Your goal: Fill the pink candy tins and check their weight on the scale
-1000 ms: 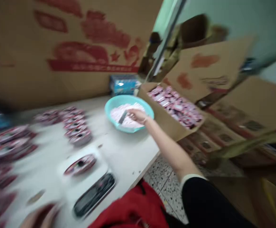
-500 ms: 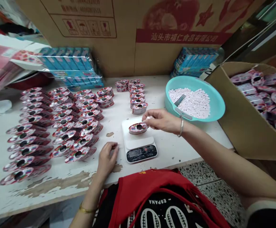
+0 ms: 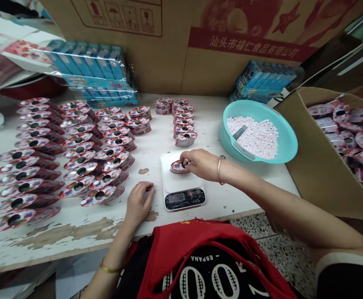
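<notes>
My right hand sits on the white kitchen scale, its pinched fingertips at the dark hole of a small oval tin. That tin lies on the scale's platform, and the digital display appears to read about 150. My left hand rests curled on the white table beside the scale, holding nothing. Several rows of matching red-and-white tins fill the table to the left. Behind my right hand stands a teal basin heaped with small pink-white candies, with a metal scoop among them.
An open cardboard box of pink wrapped packets sits at the table's right edge. Shrink-wrapped blue box packs stand against a large printed carton at the back. A speckled terrazzo floor lies below the table's front edge.
The blurred, swinging view has steadied on the table. My right hand moved from the basin to the scale, then lowered from above the tin to its hole. My left hand stayed put.
</notes>
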A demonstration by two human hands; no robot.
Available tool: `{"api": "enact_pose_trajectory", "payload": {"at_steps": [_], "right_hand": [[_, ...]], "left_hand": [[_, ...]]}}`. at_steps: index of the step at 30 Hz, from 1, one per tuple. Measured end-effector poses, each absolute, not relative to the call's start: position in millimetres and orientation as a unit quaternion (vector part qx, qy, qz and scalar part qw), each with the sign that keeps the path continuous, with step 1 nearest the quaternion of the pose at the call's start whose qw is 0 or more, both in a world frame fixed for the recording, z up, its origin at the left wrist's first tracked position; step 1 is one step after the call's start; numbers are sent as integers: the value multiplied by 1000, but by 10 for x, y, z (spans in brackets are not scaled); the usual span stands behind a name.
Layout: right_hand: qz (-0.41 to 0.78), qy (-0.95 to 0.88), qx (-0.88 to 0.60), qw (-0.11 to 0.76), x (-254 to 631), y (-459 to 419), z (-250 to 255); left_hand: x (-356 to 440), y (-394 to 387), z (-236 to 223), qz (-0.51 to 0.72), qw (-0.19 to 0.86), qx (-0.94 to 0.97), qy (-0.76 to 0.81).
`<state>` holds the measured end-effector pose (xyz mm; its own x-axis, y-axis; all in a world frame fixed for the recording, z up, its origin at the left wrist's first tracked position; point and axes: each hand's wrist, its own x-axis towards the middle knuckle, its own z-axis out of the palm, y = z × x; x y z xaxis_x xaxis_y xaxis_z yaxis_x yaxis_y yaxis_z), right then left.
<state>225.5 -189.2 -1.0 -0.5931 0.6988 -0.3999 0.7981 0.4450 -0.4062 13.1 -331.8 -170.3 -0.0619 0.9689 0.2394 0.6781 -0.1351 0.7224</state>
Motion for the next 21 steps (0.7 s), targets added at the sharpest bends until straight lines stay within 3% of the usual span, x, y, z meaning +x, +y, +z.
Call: {"api": "enact_pose_trajectory", "payload": {"at_steps": [5,10,12,16,21], "right_hand": [[-327,824,463,18,2291,-1858,30],[-651,572,471,-163,2539,-1788,-47],[-726,461,465,-211,2663,-1788,-103],[-744,380,497,-234,2836,-1848,-214],[-680,479,513,-212,2810,-1932,-262]], "left_hand": [[143,-3317,-1684,367,200,651,633],[158,-3313,-1674,362,200,652,636],[166,-3311,-1668,362,202,648,639],[175,-3309,-1660,358,200,645,645],[170,-3305,-1659,362,198,650,638]]}}
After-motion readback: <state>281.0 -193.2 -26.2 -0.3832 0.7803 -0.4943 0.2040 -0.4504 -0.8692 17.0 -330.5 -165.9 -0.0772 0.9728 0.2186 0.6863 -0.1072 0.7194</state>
